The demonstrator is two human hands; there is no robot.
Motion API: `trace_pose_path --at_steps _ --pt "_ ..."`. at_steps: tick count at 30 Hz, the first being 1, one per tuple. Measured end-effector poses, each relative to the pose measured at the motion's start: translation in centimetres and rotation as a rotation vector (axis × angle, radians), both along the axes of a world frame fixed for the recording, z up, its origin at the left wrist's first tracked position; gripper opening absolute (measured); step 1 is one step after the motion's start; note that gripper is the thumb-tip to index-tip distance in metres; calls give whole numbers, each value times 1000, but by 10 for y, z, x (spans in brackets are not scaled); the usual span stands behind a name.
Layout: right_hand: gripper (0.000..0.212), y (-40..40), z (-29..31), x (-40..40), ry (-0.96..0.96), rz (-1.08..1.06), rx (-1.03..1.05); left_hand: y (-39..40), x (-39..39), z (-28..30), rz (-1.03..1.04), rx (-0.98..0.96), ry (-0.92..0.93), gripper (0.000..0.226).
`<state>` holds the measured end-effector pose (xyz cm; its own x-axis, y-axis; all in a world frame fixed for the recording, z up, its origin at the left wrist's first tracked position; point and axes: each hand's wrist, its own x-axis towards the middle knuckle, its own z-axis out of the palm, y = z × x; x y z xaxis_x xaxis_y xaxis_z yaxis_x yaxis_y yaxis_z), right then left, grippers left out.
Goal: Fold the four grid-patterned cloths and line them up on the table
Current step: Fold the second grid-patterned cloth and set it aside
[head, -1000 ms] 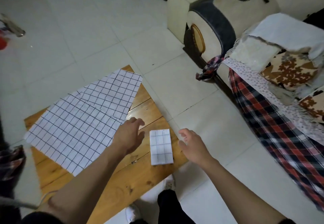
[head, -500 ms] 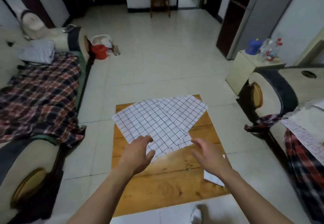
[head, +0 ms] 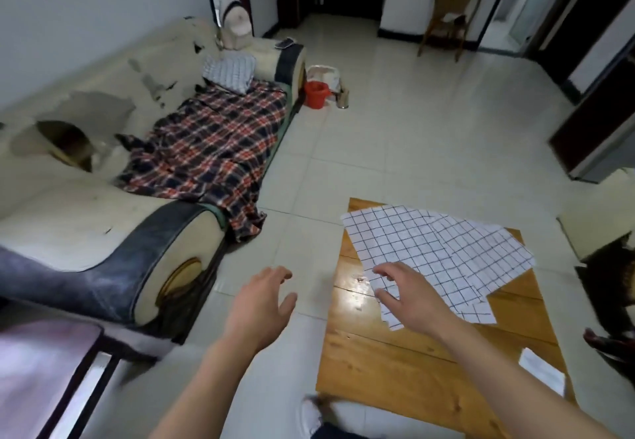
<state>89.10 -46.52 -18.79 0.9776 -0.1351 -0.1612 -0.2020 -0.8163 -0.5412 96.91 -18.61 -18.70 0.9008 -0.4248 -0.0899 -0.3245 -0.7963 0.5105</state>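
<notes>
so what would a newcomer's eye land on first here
Probably the spread grid-patterned cloths overlapping on the far part of the wooden table, with the right hand reaching over their near edge. Next, the red plaid blanket draped across the worn sofa on the left.

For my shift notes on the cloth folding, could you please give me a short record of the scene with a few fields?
table: low wooden table on a tiled floor
unfolded cloths: overlapping grid cloths spread flat on the far part of the table; exact count unclear
folded cloth: one small folded cloth near the table's right edge
left hand: fingers spread, over the floor left of the table, holding nothing
right hand: fingers spread over the near edge of the spread cloths; contact unclear
progress: one cloth folded, the rest still flat
</notes>
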Motion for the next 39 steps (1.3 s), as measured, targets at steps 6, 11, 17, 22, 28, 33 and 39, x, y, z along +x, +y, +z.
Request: trace_pose_path --at_steps 6,11,17,22,28,33,39 --pt "37 26 -6 114 -65 55 49 42 75 -2 62 83 -19 37" --pt "38 31 -5 200 -115 17 127 33 167 11 36 145 -2 37" --pt "41 7 16 276 -114 20 58 -4 277 38 -55 116 -58 36" --pt "43 -26 30 327 -69 -37 -38 -46 351 33 -132 5 -68 37" --pt "43 -71 34 388 -20 -188 -150 -116 446 14 -319 -55 -59 38" --pt "44 -96 46 454 27 -373 -189 -164 543 11 -452 -96 -56 37" --pt "44 -117 63 539 -10 -470 -202 -225 634 15 -574 -144 -24 33"
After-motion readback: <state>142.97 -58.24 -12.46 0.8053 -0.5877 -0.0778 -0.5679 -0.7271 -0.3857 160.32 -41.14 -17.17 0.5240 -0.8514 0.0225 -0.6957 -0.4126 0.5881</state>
